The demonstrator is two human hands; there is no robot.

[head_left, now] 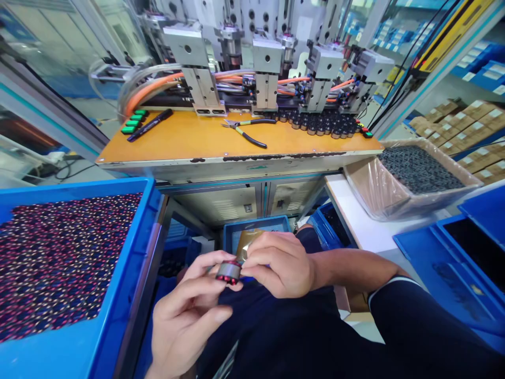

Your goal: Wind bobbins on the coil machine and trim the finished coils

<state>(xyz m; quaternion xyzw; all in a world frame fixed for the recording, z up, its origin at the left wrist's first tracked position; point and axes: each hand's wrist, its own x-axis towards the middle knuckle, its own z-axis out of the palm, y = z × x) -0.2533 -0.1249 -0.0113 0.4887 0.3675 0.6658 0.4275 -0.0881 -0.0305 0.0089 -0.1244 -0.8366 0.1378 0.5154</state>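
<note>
My left hand (185,310) holds a small round motor core (229,270) in its fingertips, with the thumb held apart below. The core has a grey metal band and red parts around its lower edge. Right beside it, my right hand (278,263) is closed in a pinch, thumb and fingertips at the core's right side. A small shiny metal piece (245,252) shows at those fingertips; its shape is partly hidden. Both hands are in front of my dark shirt, above my lap.
A blue tray (148,210) full of red-and-black parts stands at left. Pliers (252,131), a marker pen (150,125) and black round parts (323,123) lie on the orange bench (189,137) under a machine. At right are a lined carton (366,184) and blue bins (430,252).
</note>
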